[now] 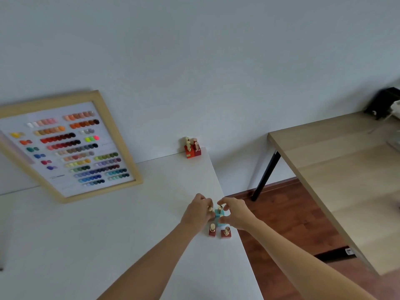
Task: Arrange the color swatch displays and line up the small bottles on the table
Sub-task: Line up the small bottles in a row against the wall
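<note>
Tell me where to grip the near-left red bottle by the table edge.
Pinch the red bottle by its gold cap from above, probably. It stands upright with the cap on top, a second red bottle sits close on its right, and both hands crowd the far side.

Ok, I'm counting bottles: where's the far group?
In the head view, the far bottles stand at the white table's back right corner against the wall, right of the swatch frame.

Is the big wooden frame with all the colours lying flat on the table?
No, the wooden-framed colour swatch board stands tilted against the white wall.
</note>
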### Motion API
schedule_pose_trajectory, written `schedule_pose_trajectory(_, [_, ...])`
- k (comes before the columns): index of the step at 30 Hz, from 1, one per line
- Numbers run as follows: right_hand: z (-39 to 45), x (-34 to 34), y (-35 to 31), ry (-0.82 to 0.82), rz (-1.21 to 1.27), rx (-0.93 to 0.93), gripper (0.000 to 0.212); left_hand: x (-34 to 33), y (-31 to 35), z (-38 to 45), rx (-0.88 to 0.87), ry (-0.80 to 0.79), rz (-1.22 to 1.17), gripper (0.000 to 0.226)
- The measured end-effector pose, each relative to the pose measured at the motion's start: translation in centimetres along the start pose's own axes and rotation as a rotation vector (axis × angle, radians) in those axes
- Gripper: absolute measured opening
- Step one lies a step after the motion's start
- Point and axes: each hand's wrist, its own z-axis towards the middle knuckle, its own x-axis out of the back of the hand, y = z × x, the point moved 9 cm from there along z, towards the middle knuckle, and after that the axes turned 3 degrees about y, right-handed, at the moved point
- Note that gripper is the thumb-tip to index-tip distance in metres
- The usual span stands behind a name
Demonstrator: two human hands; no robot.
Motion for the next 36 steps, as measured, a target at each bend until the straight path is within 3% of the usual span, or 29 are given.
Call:
schedule_pose_trajectory(8, [0.3,0.0,-0.7,0.061,-0.044,0.044,0.029,-0.6,-1.1,-0.3,-0.012,-0.046,-0.005,0.016])
schedule_pose_trajectory(16, [1.1,-0.5,-1.1,0.119,-0.100,0.023,0.026,-0.5,-1.9,-0.4,-0.070,-0.084,0.051,0.015])
schedule_pose_trajectory(24, [2.7,-0.1,-1.9,0.101,-0.102,0.053,0.022,1.7,-4.2,0.2,-0.050,-0.043,0.023,0.013])
schedule_pose_trajectory(36, [9.4,2.5,-8.6,0.146,-0.068,0.157,0.016,8.0,-9.8,6.1,0.095,0.081,-0.052,0.018])
